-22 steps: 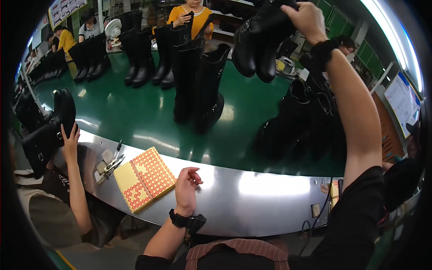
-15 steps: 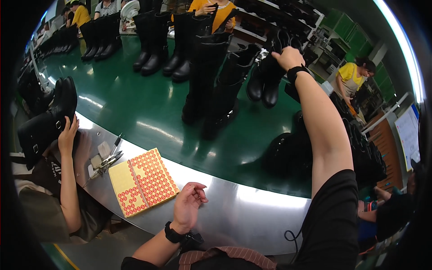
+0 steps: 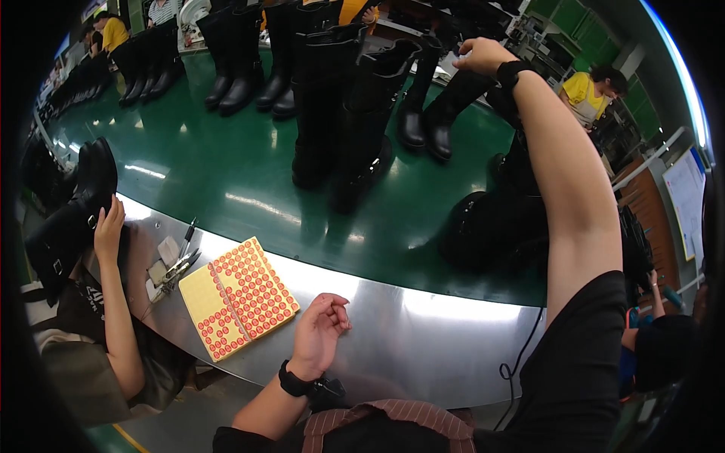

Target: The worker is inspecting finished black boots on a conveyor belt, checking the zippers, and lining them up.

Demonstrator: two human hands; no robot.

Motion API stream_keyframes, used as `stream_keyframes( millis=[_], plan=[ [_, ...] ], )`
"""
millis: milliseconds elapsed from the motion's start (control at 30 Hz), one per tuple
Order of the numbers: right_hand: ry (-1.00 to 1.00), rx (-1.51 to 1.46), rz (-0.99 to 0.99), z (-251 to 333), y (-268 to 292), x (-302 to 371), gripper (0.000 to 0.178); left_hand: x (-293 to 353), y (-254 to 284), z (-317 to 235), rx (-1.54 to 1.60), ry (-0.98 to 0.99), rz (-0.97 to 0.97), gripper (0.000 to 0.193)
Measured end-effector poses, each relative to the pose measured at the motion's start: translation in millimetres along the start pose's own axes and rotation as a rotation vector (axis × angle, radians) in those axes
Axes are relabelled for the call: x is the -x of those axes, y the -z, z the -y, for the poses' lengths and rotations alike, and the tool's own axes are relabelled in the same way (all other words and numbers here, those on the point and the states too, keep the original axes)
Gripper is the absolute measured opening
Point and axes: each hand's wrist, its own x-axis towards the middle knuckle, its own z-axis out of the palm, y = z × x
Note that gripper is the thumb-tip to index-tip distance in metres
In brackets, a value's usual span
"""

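Observation:
My right arm stretches to the far right of the green table (image 3: pixel 249 170). My right hand (image 3: pixel 487 57) is above a pair of tall black boots (image 3: pixel 432 132), fingers bent and slightly apart. One boot shaft stands fairly upright; the other leans right beneath the hand. No clear hold on them shows. My left hand (image 3: pixel 321 332) hovers over the metal table rim (image 3: pixel 377 340), palm up, fingers loosely curled, with nothing visible in it. Beside it lies a yellow sticker sheet pad (image 3: pixel 240 298) with red round stickers, partly bare. A larger pair of black boots (image 3: pixel 343 98) stands in front of me.
More black boots (image 3: pixel 234 64) line the far side. Dark boots (image 3: pixel 491 226) lie under my right forearm. A pen (image 3: pixel 188 235) and small tools (image 3: pixel 177 268) sit left of the pad. At left, a co-worker's hand (image 3: pixel 108 226) touches another boot (image 3: pixel 68 219). A cable (image 3: pixel 513 370) hangs nearby.
My right hand has risen off the boots it was gripping, and their shafts have spread apart, one tipping right. My left hand stays about where it was. The view has shifted slightly.

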Motion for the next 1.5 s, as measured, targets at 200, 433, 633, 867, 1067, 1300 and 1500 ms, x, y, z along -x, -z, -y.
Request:
stream_keyframes(
  millis=[200, 433, 633, 867, 1067, 1300, 1500],
  plan=[
    [-0.037, -0.109, -0.129, -17.9, 152.5, 168.4, 0.043, -6.2, 7.9, 5.1, -0.030, 0.009, 0.030, 0.026],
    [-0.032, -0.143, 0.100, -46.8, 143.3, 319.5, 0.070, -12.9, 15.6, 10.2, -0.088, -0.030, 0.059, 0.022],
    [-0.143, -0.018, 0.057, -39.2, 35.8, 335.1, 0.090, -17.1, 15.6, 13.1, -0.120, -0.064, 0.026, 0.018],
    [-0.031, -0.038, -0.175, -12.0, 20.4, 301.9, 0.072, -11.2, 12.0, 12.1, -0.243, -0.088, 0.085, 0.015],
    [-0.094, -0.093, -0.097, -42.1, -2.3, 296.3, 0.073, -12.8, 14.4, 15.8, -0.297, -0.127, 0.078, 0.014],
    [0.130, -0.189, -0.394, -30.8, 24.5, 372.5, 0.050, 30.5, -50.4, 34.0, -0.832, -0.234, 0.121, 0.042],
    [0.281, -0.291, -0.330, 8.3, 72.1, 476.6, 0.049, 72.8, -145.6, 64.3, -1.216, -0.980, 0.479, 0.119]
  ],
)
